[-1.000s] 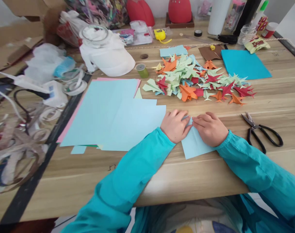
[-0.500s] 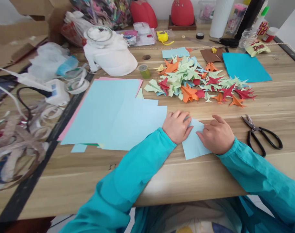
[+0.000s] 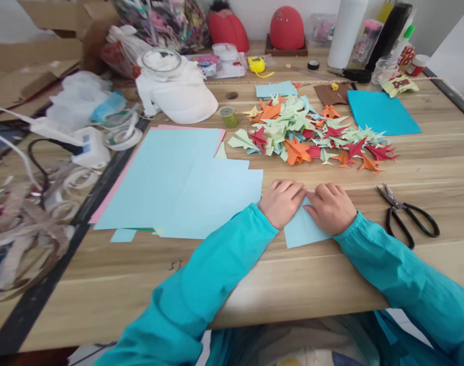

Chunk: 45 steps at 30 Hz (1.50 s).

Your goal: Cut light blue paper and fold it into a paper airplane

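A small light blue paper sheet point(image 3: 302, 231) lies on the wooden table point(image 3: 312, 284) near its front edge. My left hand point(image 3: 282, 202) rests on the sheet's upper left part, fingers curled down and pressing it. My right hand point(image 3: 333, 207) presses the upper right part, fingertips meeting the left hand's at the sheet's top. Both arms wear teal sleeves. The top edge of the sheet is hidden under my fingers.
A stack of large light blue sheets point(image 3: 178, 183) over pink paper lies to the left. A pile of folded paper shapes point(image 3: 312, 134) sits behind my hands. Black scissors point(image 3: 405, 216) lie at right, a teal sheet point(image 3: 380, 112) further back. Tape rolls, bags and clutter fill the left side.
My right hand slid from the sheet's right side back toward the left hand, so the fingertips meet again at the top. The sheet stays flat on the table.
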{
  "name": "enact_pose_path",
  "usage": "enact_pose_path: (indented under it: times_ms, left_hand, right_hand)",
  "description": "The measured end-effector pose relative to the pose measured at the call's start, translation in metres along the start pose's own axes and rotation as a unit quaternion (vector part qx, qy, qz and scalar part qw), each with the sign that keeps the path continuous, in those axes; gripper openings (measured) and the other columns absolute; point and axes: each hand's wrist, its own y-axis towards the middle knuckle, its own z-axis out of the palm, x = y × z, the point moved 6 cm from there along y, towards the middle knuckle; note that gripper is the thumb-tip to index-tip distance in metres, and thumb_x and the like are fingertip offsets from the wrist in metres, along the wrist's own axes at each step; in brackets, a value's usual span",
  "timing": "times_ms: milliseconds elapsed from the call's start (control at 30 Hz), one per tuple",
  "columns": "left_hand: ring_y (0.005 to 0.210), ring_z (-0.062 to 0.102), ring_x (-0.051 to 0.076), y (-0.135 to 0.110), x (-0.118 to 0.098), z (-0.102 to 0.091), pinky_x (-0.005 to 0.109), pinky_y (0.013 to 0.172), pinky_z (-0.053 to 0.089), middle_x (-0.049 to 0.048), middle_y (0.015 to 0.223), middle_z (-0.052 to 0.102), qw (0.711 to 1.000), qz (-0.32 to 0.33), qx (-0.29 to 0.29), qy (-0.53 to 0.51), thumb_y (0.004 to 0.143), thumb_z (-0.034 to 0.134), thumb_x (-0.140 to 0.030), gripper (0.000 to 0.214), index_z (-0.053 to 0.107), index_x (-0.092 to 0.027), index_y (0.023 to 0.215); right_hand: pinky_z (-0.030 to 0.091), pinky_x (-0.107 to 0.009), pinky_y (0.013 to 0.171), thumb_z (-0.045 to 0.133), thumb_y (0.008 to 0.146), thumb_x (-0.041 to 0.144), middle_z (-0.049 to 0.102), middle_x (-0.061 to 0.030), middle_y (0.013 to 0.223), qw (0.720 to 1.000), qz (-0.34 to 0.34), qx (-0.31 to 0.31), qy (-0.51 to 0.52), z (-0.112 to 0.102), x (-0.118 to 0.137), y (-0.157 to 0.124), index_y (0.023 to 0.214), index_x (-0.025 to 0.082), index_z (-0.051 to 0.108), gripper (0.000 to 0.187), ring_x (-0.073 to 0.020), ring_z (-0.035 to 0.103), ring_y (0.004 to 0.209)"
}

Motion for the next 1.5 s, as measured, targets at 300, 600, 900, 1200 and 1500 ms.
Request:
enact_pose_path:
  times_ms: [300, 600, 900, 1200, 1500]
  left_hand:
    - [0.104, 0.051, 0.025, 0.004, -0.005, -0.002, 0.042, 0.085, 0.037, 0.01, 0.107, 0.063, 0.999, -0.013, 0.04, 0.02, 0.089, 0.04, -0.019, 0.028, 0.06, -0.013, 0.107]
    - [0.113, 0.046, 0.029, 0.002, -0.006, -0.002, 0.047, 0.092, 0.033, 0.0117, 0.111, 0.061, 0.997, -0.065, 0.048, -0.014, 0.088, 0.039, -0.022, 0.032, 0.059, -0.013, 0.112]
    - [0.095, 0.052, 0.025, 0.001, -0.012, 0.001, 0.04, 0.071, 0.036, 0.014, 0.108, 0.059, 0.993, -0.092, 0.07, 0.026, 0.09, 0.034, -0.02, 0.031, 0.059, -0.008, 0.105]
    - [0.097, 0.049, 0.027, 0.0, -0.011, -0.001, 0.042, 0.073, 0.034, 0.0152, 0.117, 0.055, 0.989, -0.111, 0.092, 0.023, 0.089, 0.037, -0.028, 0.036, 0.059, -0.007, 0.109]
    - [0.1, 0.048, 0.029, -0.001, -0.007, -0.003, 0.043, 0.076, 0.034, 0.0178, 0.118, 0.053, 0.983, -0.152, 0.098, -0.005, 0.087, 0.039, -0.032, 0.044, 0.055, -0.004, 0.117]
  right_hand:
    - [0.029, -0.033, 0.069, 0.048, 0.086, 0.039, 0.056, -0.0103, 0.086, 0.999, 0.018, 0.023, -0.012, 0.003, 0.001, 0.002, 0.105, 0.013, 0.062, 0.035, -0.0223, 0.043, 0.079]
    - [0.03, -0.033, 0.068, 0.049, 0.086, 0.031, 0.057, -0.011, 0.085, 1.0, 0.005, 0.014, -0.016, 0.001, 0.008, 0.002, 0.097, 0.01, 0.063, 0.027, -0.0213, 0.045, 0.077]
    - [0.03, -0.033, 0.066, 0.052, 0.084, 0.029, 0.057, -0.0098, 0.08, 1.0, 0.0, 0.016, -0.012, -0.005, 0.009, 0.002, 0.08, 0.013, 0.065, 0.021, -0.0204, 0.046, 0.074]
    - [0.031, -0.032, 0.062, 0.054, 0.082, 0.031, 0.058, -0.0092, 0.072, 1.0, 0.014, 0.003, -0.021, -0.01, 0.009, -0.002, 0.069, 0.013, 0.066, 0.025, -0.0188, 0.048, 0.068]
    - [0.031, -0.031, 0.059, 0.051, 0.083, 0.031, 0.057, -0.0086, 0.066, 0.999, 0.021, -0.027, -0.042, -0.013, 0.01, -0.004, 0.064, 0.015, 0.066, 0.03, -0.0169, 0.049, 0.062]
